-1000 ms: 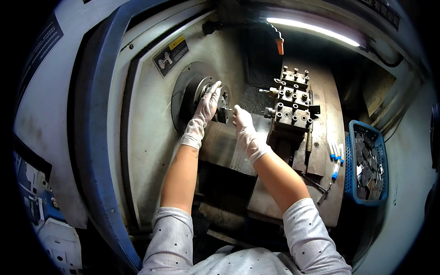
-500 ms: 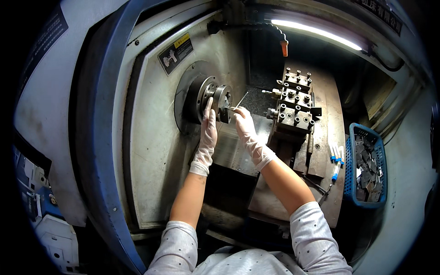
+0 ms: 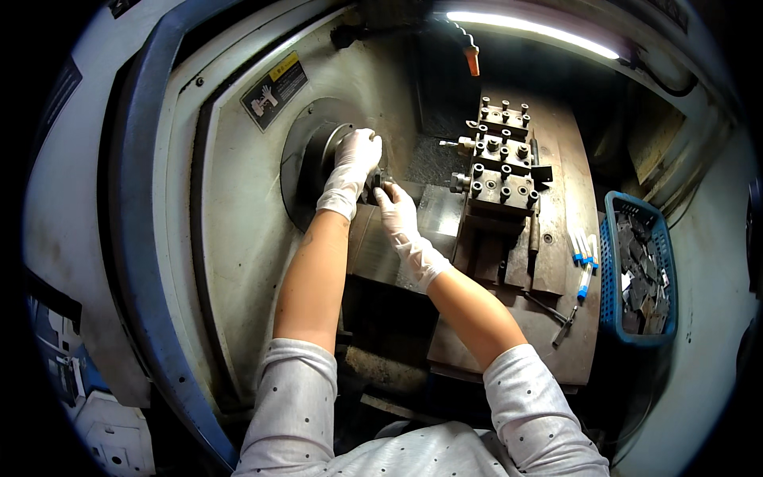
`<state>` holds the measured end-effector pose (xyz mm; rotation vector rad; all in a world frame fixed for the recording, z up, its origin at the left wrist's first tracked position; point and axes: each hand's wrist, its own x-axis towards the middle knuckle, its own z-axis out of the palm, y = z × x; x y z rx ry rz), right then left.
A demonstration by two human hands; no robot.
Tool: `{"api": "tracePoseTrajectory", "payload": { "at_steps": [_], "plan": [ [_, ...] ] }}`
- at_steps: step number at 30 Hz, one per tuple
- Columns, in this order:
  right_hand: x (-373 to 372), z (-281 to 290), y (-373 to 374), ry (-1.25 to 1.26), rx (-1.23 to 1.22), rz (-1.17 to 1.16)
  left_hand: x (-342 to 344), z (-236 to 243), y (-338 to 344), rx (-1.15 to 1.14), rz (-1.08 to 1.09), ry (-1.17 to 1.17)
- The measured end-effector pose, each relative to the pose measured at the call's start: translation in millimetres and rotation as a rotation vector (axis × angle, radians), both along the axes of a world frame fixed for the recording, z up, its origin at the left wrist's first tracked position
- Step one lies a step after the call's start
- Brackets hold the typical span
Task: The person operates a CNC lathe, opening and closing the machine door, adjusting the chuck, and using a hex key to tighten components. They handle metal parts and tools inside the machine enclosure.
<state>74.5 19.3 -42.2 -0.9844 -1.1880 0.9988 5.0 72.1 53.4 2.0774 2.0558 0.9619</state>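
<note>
Both my hands wear thin whitish gloves and are at the lathe chuck (image 3: 320, 153), a round dark metal body on the pale machine wall. My left hand (image 3: 355, 163) is closed over the chuck's front, its fingers curled around the far upper side and hiding most of the face. Just to the right and lower, my right hand (image 3: 397, 213) has thumb and fingers pinched together against a small dark block (image 3: 377, 183) at the chuck's lower front. What sits between those fingertips is too small and covered to make out.
A tool post (image 3: 501, 179) with several bolts stands right of the chuck on the brown slide (image 3: 566, 238). Blue-ended white sticks (image 3: 586, 274) and a T-handled key (image 3: 564, 326) lie there. Farther right is a blue basket (image 3: 610, 270) of dark flat pieces. An orange-tipped hose (image 3: 472, 60) hangs above.
My left hand has gone from lying flat along the chuck to curling over its top. My right hand has come in lower and closer; the thin rod by its fingers no longer shows. The view has shifted slightly.
</note>
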Motion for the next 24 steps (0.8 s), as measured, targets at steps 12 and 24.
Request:
{"api": "tracePoseTrajectory", "payload": {
  "at_steps": [12, 24],
  "plan": [
    [6, -7, 10, -0.086, 0.016, -0.019, 11, -15, -35, 0.449, 0.022, -0.099],
    [16, -1, -3, -0.288, 0.294, -0.044, 6, -3, -15, 0.174, 0.000, -0.132]
  ]
}}
